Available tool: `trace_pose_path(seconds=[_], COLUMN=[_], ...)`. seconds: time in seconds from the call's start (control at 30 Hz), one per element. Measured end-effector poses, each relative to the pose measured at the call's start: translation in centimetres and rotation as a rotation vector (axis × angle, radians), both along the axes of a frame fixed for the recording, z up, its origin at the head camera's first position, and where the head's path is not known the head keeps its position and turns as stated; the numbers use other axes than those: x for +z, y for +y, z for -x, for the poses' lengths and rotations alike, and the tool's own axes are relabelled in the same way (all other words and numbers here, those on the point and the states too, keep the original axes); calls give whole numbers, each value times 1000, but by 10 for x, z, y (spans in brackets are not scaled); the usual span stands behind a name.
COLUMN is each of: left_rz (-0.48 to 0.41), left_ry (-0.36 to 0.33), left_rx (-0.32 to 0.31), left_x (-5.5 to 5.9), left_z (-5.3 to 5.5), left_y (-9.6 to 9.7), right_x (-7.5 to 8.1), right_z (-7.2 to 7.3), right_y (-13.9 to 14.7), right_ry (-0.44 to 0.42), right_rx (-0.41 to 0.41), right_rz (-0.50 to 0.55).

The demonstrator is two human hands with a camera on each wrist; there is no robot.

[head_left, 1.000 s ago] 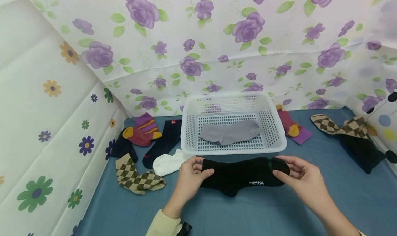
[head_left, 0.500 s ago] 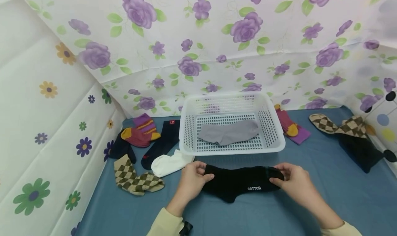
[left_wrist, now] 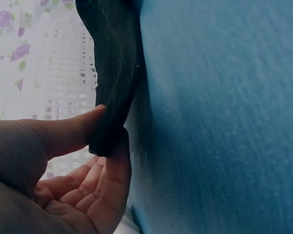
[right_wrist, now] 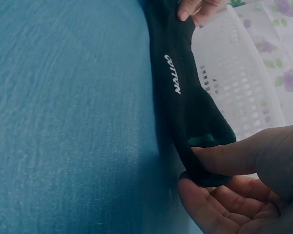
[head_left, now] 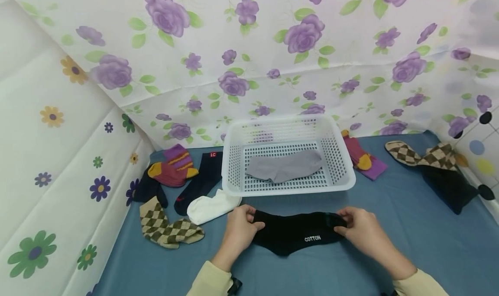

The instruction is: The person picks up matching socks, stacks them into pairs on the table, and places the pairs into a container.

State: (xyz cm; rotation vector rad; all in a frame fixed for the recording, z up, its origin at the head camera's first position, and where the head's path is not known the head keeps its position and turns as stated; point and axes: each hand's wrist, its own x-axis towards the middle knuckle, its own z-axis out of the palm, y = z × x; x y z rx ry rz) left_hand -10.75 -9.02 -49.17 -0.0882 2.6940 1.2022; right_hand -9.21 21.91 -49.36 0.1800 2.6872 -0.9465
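Note:
A black sock (head_left: 288,233) with white "COTTON" lettering is stretched sideways between both hands, in front of the basket. My left hand (head_left: 239,229) pinches its cuff end between thumb and fingers, as the left wrist view also shows at the sock (left_wrist: 117,63). At the toe end, my right hand (head_left: 360,229) pinches the fabric; in the right wrist view a green patch shows near that thumb. Behind the hands stands a white perforated basket (head_left: 288,192), and a grey sock (head_left: 284,166) lies flat inside it.
Left of the basket lie a white sock (head_left: 212,206), a checkered sock (head_left: 167,226), a dark sock (head_left: 200,179) and a red-yellow sock (head_left: 173,174). To the right are a red-purple sock (head_left: 362,157) and a checkered sock (head_left: 440,157) over a black one (head_left: 448,188). Floral sheeting rises behind.
Both hands have lowered the black sock slightly toward the tabletop and nearer to me. The right hand has also shifted left. The grip on both ends stays the same.

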Motion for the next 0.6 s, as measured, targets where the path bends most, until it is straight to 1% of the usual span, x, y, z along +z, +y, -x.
trace_pose_path(seconds=[0.17,0.27,0.3,0.33,0.5,0.53,0.6], left_rz=[42,60,79,106,316,347,379], left_ry=[-1,6,17,38,177,198,211], left_rx=[1,1,2,3,-4,-7,-15], left_x=[-2,-2,-2,-1,9,11,13], left_z=[0,0,-1,-3,-12,-13,-14], left_y=[0,0,1,1,7,8,11], right_x=[-2,-1,-1,-1,-2,-2,-2], right_z=[0,0,0,0,2,2,2], right_y=[-1,0,0,0,-1,0,0], right_ry=[-13,-6,-3,2,14,17,17], right_rx=[7,10,11,13,10,8,5], right_rz=[-3,-12,-19,-28,-61,-64,-70])
